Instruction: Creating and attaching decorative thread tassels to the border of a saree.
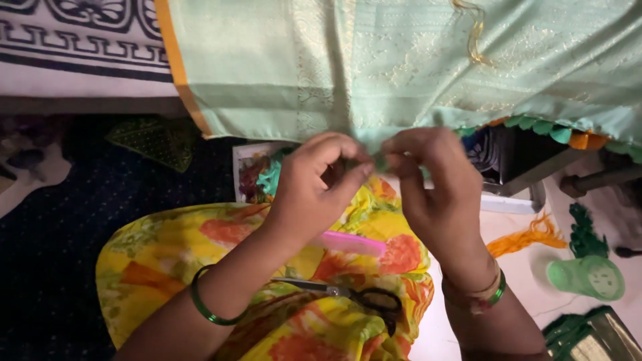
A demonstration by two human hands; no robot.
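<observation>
Head view shows left hand (314,184) and right hand (431,180) both pinched on the mint-green sari's (374,73) edge; a loose pinch could probably drop it.

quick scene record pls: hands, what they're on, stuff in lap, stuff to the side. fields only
left hand: fingers pinched at the lower edge of the pale green fabric
right hand: pinched at the same edge, close beside the left; what sits between the fingertips is too small to tell
fabric trim: orange border, green and orange tassels along the edge
lap: pink comb, scissors lying on yellow floral cloth
wrists: green bangle on the left
side: green thread spool, loose orange threads
</observation>
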